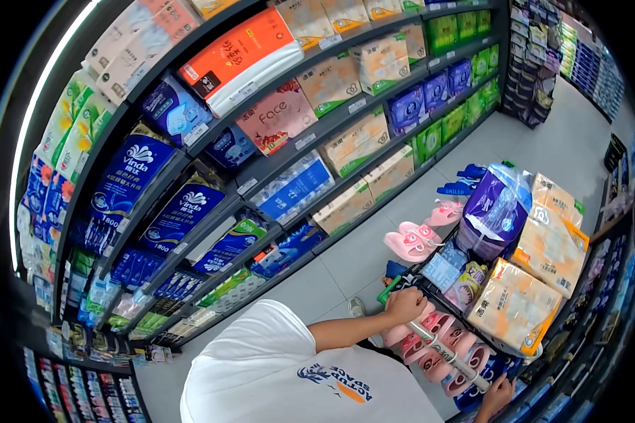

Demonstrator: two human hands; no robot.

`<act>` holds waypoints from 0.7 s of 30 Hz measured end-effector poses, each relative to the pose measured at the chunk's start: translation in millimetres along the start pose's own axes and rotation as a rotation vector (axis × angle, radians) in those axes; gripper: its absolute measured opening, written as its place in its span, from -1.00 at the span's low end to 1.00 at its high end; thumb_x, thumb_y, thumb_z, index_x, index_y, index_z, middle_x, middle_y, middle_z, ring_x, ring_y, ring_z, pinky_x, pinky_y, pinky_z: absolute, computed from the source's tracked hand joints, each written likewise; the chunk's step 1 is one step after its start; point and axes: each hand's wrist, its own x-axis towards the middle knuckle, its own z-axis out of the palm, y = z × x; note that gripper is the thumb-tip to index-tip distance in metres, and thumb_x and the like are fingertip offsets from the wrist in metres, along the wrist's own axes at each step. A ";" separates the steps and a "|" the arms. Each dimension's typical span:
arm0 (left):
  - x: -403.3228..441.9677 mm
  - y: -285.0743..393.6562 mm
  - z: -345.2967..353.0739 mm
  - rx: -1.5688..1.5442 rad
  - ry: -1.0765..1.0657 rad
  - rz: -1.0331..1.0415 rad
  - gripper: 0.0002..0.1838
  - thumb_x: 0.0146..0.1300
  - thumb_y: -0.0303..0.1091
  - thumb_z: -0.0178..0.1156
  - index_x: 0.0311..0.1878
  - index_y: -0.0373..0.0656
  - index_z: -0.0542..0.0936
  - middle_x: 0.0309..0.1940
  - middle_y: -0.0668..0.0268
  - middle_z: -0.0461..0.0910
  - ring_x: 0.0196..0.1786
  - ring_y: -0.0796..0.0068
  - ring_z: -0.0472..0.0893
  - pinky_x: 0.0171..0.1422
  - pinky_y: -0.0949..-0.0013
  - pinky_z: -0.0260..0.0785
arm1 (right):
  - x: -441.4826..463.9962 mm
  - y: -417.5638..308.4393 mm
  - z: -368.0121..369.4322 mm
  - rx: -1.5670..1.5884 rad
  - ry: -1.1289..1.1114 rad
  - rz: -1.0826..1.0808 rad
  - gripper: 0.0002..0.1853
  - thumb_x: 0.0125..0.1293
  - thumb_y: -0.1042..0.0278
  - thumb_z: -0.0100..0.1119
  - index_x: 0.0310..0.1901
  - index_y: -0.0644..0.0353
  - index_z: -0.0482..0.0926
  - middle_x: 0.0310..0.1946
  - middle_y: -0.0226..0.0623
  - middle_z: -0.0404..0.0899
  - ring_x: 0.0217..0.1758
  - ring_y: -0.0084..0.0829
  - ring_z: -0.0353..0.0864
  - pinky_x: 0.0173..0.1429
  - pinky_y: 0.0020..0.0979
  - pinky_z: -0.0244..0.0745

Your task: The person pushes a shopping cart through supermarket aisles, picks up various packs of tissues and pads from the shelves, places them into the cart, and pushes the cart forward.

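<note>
The left hand's (406, 306) fingers were clenched round the cart handle (441, 348) near 1 end; the right hand (498, 395) was at the other, its grip unclear. The cart (463, 319), loaded with tissue packs (516, 306), stood in the aisle (329, 276) beside shelves (300, 151).

Right forearm (485, 415) cut off by the bottom edge, white shirt (282, 366) cropped there too, price tags (243, 92) too small to read, far goods (603, 67) blurred
</note>
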 end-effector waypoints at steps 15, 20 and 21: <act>71.3 -24.7 19.3 0.109 0.076 -0.016 -0.67 0.17 -0.19 0.11 -0.52 -0.25 0.65 -0.43 0.02 0.63 -0.36 -0.01 0.63 -0.19 0.00 0.47 | 4.6 -46.7 19.8 0.016 0.167 -0.013 -0.61 0.32 0.13 0.13 -0.64 0.08 0.65 -0.66 -0.24 0.54 -0.52 -0.13 0.51 -0.46 -0.13 0.40; 94.0 -31.4 26.9 0.130 0.101 0.008 -0.70 0.13 -0.22 0.11 -0.51 -0.26 0.65 -0.41 0.01 0.64 -0.34 -0.01 0.64 -0.13 0.00 0.48 | -3.2 -41.2 56.4 -0.042 0.056 0.111 -0.66 0.35 0.12 0.08 -0.48 0.10 0.68 -0.59 -0.14 0.58 -0.47 -0.10 0.57 -0.44 -0.13 0.43; 100.6 -31.9 28.4 0.142 0.091 -0.007 -0.70 0.12 -0.22 0.12 -0.50 -0.26 0.66 -0.42 0.01 0.64 -0.33 -0.02 0.65 -0.12 0.01 0.48 | 0.1 -35.7 74.0 0.011 0.174 0.049 -0.63 0.36 0.24 0.07 -0.59 0.22 0.55 -0.67 -0.12 0.47 -0.52 -0.06 0.50 -0.16 -0.11 0.49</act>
